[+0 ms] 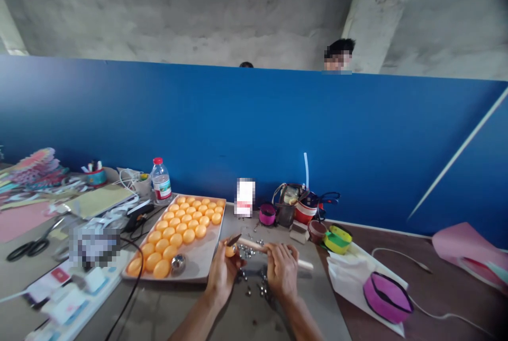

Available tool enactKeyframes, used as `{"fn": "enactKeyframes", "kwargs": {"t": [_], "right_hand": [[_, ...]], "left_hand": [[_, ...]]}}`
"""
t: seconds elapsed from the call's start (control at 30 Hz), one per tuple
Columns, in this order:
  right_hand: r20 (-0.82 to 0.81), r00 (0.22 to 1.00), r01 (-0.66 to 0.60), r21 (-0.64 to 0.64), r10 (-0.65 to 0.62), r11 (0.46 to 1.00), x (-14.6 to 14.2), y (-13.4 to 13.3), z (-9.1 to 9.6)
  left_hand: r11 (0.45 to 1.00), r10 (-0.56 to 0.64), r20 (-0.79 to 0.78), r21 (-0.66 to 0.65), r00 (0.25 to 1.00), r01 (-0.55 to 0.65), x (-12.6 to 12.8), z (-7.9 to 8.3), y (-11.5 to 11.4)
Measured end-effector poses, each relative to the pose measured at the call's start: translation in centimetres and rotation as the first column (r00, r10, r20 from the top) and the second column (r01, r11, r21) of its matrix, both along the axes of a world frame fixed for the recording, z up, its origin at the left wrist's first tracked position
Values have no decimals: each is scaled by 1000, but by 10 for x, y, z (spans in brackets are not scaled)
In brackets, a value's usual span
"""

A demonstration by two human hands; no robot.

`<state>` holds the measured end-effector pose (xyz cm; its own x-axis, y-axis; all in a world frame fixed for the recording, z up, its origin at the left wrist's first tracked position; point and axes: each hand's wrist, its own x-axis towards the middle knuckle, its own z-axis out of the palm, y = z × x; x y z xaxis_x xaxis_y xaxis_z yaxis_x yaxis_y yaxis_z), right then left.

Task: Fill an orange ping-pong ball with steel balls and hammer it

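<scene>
An orange ball (230, 251), like a table tennis ball, is pinched in my left hand (220, 273), partly covered by the fingers. My right hand (281, 266) is closed round the long pale handle (254, 245) of a wooden-handled tool. The tool's dark pointed tip reaches the ball; whether it has pierced the shell cannot be made out. Below and between my hands lie several small shiny metal pieces (262, 289). Left of my left hand, a shallow tray (205, 261) bears rows of orange balls (178, 239) and one silver ball (178, 262).
A water bottle (161, 182) stands behind the tray. Scissors (34, 245), a power strip (85, 298) and a black cable (137, 277) lie left. Purple tape rolls (387, 296), a yellow-green roll (337, 239) and cups are on the right. A blue partition (222, 124) rises behind.
</scene>
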<state>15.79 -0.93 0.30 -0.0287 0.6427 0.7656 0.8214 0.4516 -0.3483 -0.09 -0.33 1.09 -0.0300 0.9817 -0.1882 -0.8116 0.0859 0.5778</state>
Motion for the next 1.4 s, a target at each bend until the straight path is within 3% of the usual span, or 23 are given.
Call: {"fn": "enactKeyframes", "kwargs": {"t": [0.27, 0.43, 0.6, 0.77, 0.93, 1.1, 1.27, 1.4], "right_hand": [[9, 1000, 27, -56, -26, 998, 6, 4, -7], [-70, 996, 48, 32, -46, 998, 5, 4, -7], [20, 1000, -8, -41, 9, 999, 1, 3, -7], [-58, 998, 2, 35, 0, 999, 4, 2, -7], [14, 999, -42, -84, 44, 996, 3, 1, -6], [-45, 999, -21, -4, 21, 1000, 3, 0, -5], [16, 1000, 1, -70, 0, 998, 4, 2, -8], [-35, 999, 13, 4, -13, 1000, 6, 4, -11]], "left_hand": [[1000, 10, 24, -24, 1000, -9, -2, 4, 1], [1000, 7, 31, -20, 999, -7, -2, 1, 1], [999, -8, 42, -42, 999, 10, -3, -3, 2], [1000, 8, 54, 6, 999, -8, -3, -1, 3], [1000, 7, 64, -20, 998, -6, -3, -6, 5], [999, 28, 69, 13, 997, -29, -3, -7, 5], [999, 24, 67, -29, 997, -22, -4, -8, 6], [1000, 16, 80, 0, 997, -16, -5, -10, 7]]}}
